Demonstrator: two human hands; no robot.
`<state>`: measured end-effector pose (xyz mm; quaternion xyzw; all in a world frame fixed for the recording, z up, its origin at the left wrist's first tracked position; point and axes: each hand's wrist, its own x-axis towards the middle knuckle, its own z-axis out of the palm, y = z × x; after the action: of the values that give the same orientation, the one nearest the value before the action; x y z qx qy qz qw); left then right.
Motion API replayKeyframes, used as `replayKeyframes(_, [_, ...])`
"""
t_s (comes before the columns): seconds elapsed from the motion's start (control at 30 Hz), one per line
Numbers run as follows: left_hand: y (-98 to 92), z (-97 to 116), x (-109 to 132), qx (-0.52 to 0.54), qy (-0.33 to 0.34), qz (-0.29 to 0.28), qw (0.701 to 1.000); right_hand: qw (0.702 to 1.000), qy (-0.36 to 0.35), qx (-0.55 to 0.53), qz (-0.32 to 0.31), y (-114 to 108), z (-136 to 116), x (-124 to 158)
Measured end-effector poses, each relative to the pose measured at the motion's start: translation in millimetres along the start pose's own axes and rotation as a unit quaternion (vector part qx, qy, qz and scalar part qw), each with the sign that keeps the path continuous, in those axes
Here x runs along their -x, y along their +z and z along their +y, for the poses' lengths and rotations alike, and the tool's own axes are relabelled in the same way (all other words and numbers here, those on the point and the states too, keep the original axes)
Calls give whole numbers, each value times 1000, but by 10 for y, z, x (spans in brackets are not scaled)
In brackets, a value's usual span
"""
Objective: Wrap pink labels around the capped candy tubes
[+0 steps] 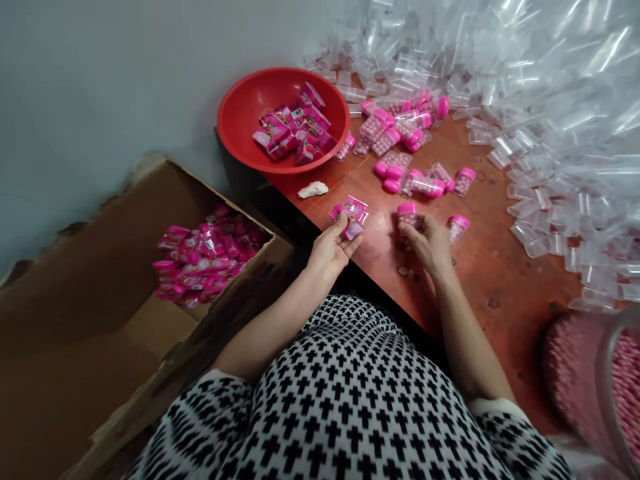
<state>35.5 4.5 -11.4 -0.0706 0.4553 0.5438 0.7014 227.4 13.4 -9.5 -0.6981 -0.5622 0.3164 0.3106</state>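
Note:
My left hand (331, 248) is closed on a small bunch of pink printed sachets (351, 213), held at the near edge of the reddish wooden table (500, 267). My right hand (428, 241) rests on the table with its fingers curled round a clear tube with a pink cap (407, 215), filled with pink balls. Another pink-capped tube (457, 225) lies just right of that hand. Several more filled tubes (400, 143) lie further back on the table.
A red plastic bowl (240, 113) holding pink sachets stands at the table's far left corner. A large heap of clear tubes (550, 100) covers the right and back. An open cardboard box (100, 280) with pink packs sits at the left. A container of pink balls (620, 387) stands at the lower right. A white crumpled scrap (313, 189) lies near the bowl.

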Motion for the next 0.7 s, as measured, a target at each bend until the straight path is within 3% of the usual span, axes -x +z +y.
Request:
replayKeyframes(0.1, [5,9,-30,35,-9,0,999,973,25,-215,-83,137,-158,391])
replayKeyframes(0.2, [48,-9,-39,58,-17,-14,998,948,41,-297,-103,306,-309,695])
replayKeyframes(0.37, [128,-52,-21,71,-6,-39,997,940,39,-326,-92,486,-324,758])
replayKeyframes(0.7, [114,-120,6,3,53,-95,994,948,13,-308,-73,558,-263,692])
